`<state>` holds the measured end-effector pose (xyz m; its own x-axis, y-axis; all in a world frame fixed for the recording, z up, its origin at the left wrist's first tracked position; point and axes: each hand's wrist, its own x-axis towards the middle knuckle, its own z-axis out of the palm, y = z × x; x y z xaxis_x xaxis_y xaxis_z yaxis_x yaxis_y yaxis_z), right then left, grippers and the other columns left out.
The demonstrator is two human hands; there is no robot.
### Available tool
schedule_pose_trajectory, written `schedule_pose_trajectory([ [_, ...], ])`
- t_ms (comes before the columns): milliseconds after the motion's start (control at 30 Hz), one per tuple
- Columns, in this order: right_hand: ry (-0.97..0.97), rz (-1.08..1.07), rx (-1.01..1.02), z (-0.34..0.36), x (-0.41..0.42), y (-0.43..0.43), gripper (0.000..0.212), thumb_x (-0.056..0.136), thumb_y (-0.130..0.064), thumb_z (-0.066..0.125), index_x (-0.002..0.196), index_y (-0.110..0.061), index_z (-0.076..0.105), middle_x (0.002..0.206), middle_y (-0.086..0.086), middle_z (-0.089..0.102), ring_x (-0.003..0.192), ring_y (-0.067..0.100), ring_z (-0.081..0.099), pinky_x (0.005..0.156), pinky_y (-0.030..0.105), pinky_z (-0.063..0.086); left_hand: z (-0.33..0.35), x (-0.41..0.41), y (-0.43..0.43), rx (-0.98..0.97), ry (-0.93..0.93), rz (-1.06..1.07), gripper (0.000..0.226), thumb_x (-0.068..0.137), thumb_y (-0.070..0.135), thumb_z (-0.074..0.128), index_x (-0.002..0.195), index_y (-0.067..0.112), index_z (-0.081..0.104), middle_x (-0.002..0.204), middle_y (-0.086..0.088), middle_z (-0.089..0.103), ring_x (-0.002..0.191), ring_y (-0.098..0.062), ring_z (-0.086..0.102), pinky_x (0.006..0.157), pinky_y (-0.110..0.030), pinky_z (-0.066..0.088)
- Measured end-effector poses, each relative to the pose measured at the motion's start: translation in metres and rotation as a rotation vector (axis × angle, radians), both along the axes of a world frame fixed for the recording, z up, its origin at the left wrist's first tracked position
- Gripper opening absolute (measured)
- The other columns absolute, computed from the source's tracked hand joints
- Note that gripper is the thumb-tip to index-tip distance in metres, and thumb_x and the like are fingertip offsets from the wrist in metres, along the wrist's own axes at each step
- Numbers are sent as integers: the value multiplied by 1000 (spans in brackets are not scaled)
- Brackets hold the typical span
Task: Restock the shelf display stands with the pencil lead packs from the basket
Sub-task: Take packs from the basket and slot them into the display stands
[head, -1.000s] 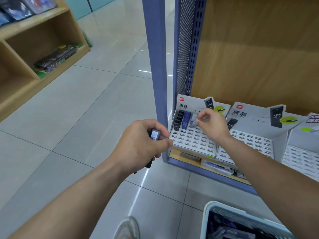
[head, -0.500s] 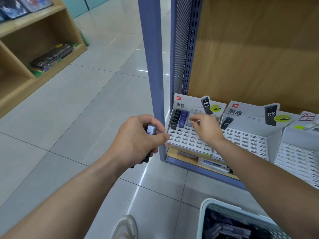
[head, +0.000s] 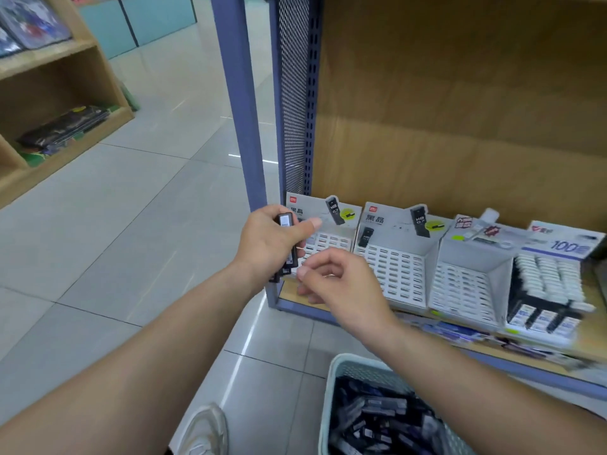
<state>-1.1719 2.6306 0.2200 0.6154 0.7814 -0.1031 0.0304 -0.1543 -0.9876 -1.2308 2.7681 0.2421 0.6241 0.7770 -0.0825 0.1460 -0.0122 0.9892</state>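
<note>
My left hand (head: 266, 244) grips a small stack of black pencil lead packs (head: 285, 224) in front of the leftmost white display stand (head: 331, 243). My right hand (head: 338, 284) hovers just right of and below that stack. Its fingers are loosely curled, the thumb tip is near the packs' lower end, and nothing shows between thumb and fingers. The hands hide most of that stand. A second stand (head: 394, 274) holds one black pack at its top left. The pale basket (head: 330, 399) at the bottom holds several dark packs (head: 377, 418).
Two more stands sit further right: one with bare slots (head: 460, 290), one filled with white-capped packs (head: 551, 277). A blue shelf post (head: 239, 126) rises beside my left hand. A wooden shelf unit (head: 49, 93) stands far left across the tiled floor. My shoe (head: 203, 431) is beside the basket.
My right hand has come back from the leftmost stand's slots, with no pack in it, toward my left hand. My left hand rose in front of that stand. The view shifted right.
</note>
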Motion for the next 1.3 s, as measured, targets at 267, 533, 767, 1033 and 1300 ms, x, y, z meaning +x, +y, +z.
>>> schedule_pose_trajectory([
  [267,149,-177,40,17,-11,-14,15,88,-9,75,99,-5,65,79,15,74,76,25,74,73,35,63,-2,16,-22,109,10,9,47,76,41,86,61,21,47,46,14,43,42,-6,38,41,-15,36],
  [533,115,-152,14,11,2,-9,8,86,-8,75,90,-12,69,71,6,72,72,24,72,78,41,62,-5,11,-13,242,35,-43,41,79,40,85,61,23,52,47,20,53,44,1,48,46,-9,36],
  [767,-34,-22,-10,9,22,-10,23,88,-4,70,85,-27,73,65,-4,62,66,15,59,77,43,56,-3,0,0,286,147,-105,44,78,49,83,65,15,58,42,14,46,36,-2,40,36,-14,31],
  [1033,42,-37,-86,5,56,-20,26,91,-4,58,75,-20,70,58,-4,57,55,12,52,63,32,50,8,-5,-1,161,122,-266,13,82,29,84,84,23,73,73,-12,70,47,-9,51,41,-18,39],
  [1300,-408,135,-128,6,62,-31,8,89,-38,72,90,-34,66,82,-5,66,60,8,54,60,23,44,6,1,-7,66,136,-313,12,82,28,84,85,21,76,72,-3,64,44,-10,42,42,-24,38],
])
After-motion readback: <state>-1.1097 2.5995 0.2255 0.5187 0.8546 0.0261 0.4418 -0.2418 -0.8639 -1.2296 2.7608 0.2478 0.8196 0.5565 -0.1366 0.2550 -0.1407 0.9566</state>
